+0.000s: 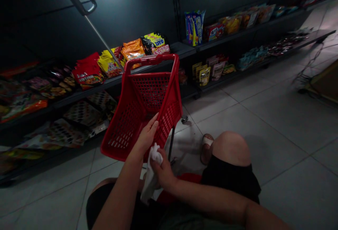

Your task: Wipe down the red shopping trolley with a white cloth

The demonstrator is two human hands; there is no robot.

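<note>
Left hand (145, 135) open, fingers straight and close together, fingertips resting against the near wall of a red plastic shopping basket (171, 108), with no visible curl around it. Right hand (163, 172) just below, fingers (158, 163) curled around a crumpled white cloth (151, 173) hanging down past the palm. Both hands close together, left wrist almost touching the cloth. Left forearm rising from the lower left, right forearm lying nearly level from the lower right. Basket upright above a thin black post (171, 143), handle arched high, in front of low black shelves (105, 85) lined with snack packets (88, 71). Bare knee (231, 149) and sandalled foot (207, 150) off to the right, over pale floor tiles (277, 124).
</note>
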